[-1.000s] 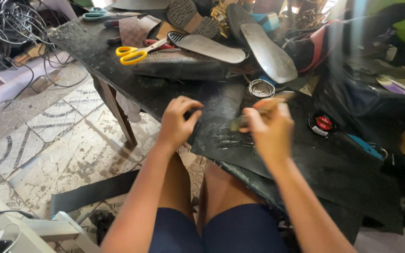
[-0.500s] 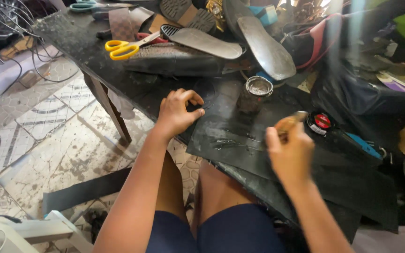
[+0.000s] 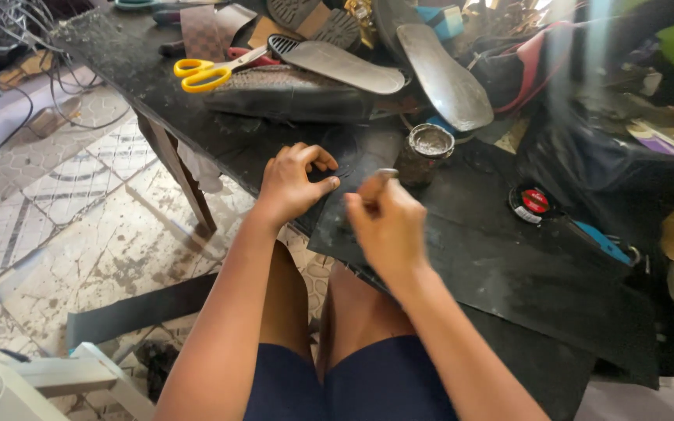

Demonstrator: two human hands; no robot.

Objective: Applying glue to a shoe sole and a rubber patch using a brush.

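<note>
Head view: your hands meet over the black rubber sheet (image 3: 470, 257) at the desk (image 3: 142, 70) edge.
Left hand (image 3: 294, 183): fingers curled, pressing the sheet's corner, as before.
Right hand (image 3: 388, 226): back from the right, pinching a small tool; tip unclear.
Nearby: glue tin (image 3: 424, 153), yellow scissors (image 3: 208, 72).

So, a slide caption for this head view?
Both hands, left and right, work on a black rubber sheet beside a small tin.

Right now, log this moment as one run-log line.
left hand: pressing black rubber sheet | right hand: pinching small tool, unclear | nearby: open tin, yellow scissors
</note>
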